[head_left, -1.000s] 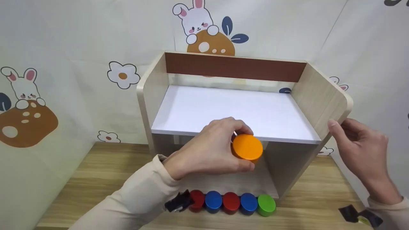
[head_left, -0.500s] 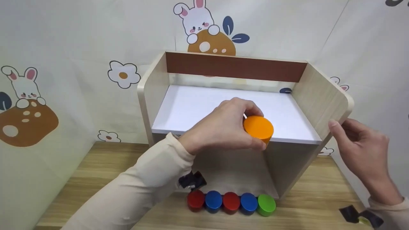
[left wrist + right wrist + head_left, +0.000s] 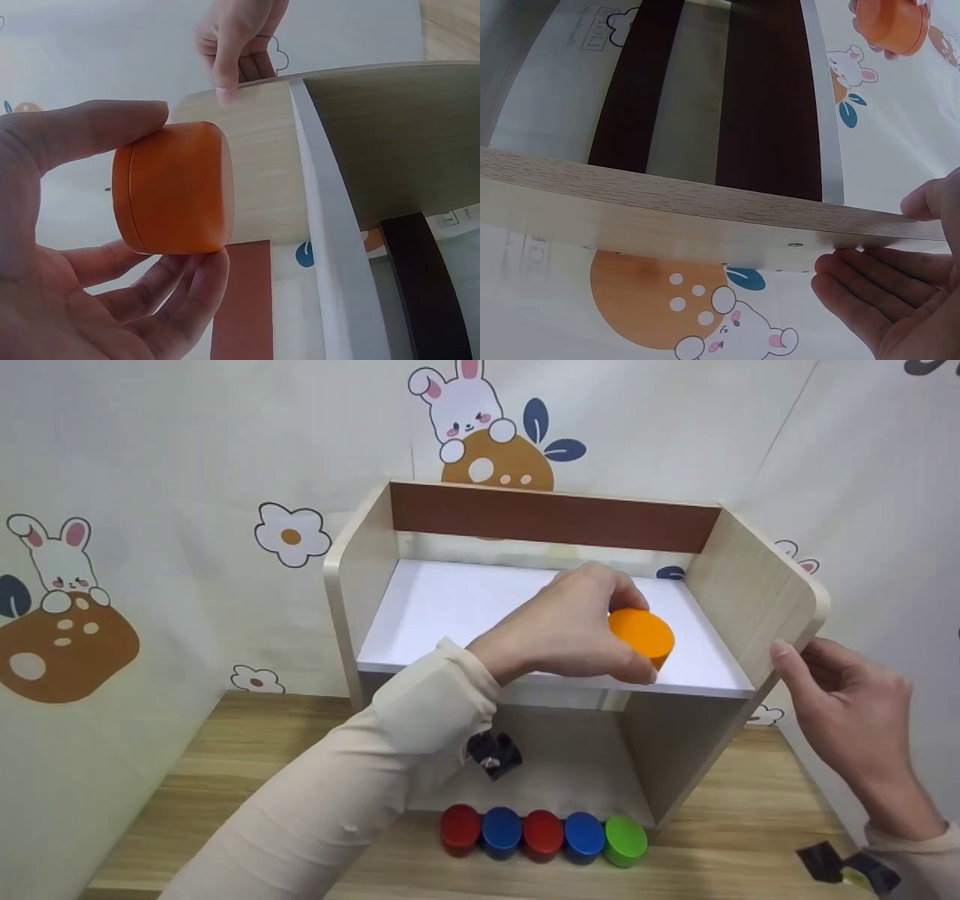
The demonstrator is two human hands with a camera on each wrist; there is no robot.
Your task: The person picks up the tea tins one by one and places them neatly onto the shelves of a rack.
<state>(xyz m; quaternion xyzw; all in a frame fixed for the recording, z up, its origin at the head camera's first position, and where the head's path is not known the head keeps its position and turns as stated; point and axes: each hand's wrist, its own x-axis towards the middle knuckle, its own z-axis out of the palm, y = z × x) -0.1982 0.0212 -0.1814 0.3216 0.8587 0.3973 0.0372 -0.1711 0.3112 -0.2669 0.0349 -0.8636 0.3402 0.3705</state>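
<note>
My left hand (image 3: 577, 622) holds a round orange canister (image 3: 643, 636) between thumb and fingers, above the right part of the white upper board (image 3: 450, 607) of a small wooden shelf. In the left wrist view the canister (image 3: 176, 187) lies sideways to the camera, a seam running round it near one end. The board stands edge-on beyond it. My right hand (image 3: 859, 709) pinches the front edge of the shelf's right side panel (image 3: 772, 585). In the right wrist view, the thumb is on one side of that panel (image 3: 705, 202) and the fingers (image 3: 855, 289) are along the other.
Several canisters stand in a row before the shelf: a red one (image 3: 460, 829), a blue one (image 3: 501, 832), another red, another blue, and a green one (image 3: 625, 840) at the right end. Beneath is a wood-grain table (image 3: 735, 855). A brown rail (image 3: 555, 517) spans the shelf's back.
My left hand has carried the orange canister up and to the right, from in front of the shelf to over its upper board. The right hand has stayed on the side panel.
</note>
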